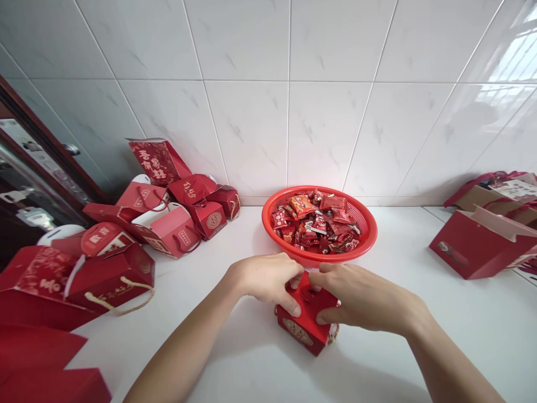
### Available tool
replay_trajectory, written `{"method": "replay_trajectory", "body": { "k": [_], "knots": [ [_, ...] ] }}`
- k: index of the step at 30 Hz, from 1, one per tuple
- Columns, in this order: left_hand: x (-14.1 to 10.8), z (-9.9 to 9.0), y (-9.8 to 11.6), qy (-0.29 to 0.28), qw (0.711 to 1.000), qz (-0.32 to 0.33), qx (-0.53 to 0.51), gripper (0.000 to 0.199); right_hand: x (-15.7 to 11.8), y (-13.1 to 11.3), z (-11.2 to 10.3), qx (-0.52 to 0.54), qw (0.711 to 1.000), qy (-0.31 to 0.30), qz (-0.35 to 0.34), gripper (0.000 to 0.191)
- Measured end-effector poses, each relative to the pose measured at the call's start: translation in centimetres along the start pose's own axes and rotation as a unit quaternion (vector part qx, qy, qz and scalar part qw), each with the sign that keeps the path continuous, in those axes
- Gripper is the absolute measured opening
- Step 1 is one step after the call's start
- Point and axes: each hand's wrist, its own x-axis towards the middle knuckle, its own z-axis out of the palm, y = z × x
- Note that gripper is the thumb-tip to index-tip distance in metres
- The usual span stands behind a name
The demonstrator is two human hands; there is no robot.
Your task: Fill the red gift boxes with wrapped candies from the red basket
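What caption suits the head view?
Left grip and right grip on a red box, basket of packets behind.

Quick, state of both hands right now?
Left hand: touching the top of the red box, thumb and fingers apart; firm grip can't be told.
Right hand: same, at the box's other side.

The left forearm (184,338) and right forearm (444,350) are bare and slender, narrowing toward the wrists. The left hand (271,282) and right hand (361,296) are also bare, with smooth, rounded backs.
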Motion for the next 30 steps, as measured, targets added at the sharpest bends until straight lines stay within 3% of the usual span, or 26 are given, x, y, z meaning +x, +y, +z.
{"method": "replay_trajectory", "body": {
  "k": [20,27,30],
  "knots": [
    [-0.08,-0.10,-0.27,-0.006,1.000,0.021,-0.001,0.032,0.30,-0.11,-0.26,0.025,1.000,0.003,0.000,0.017],
    [-0.69,-0.29,-0.04,-0.002,0.997,0.072,-0.030,0.050,0.29,0.11,-0.33,0.025,1.000,-0.003,-0.002,0.012],
    [-0.75,-0.26,-0.08,0.006,0.997,0.071,-0.037,0.049,-0.02,0.56,-0.45,0.024,0.999,-0.002,-0.023,0.011]
  ]
}}
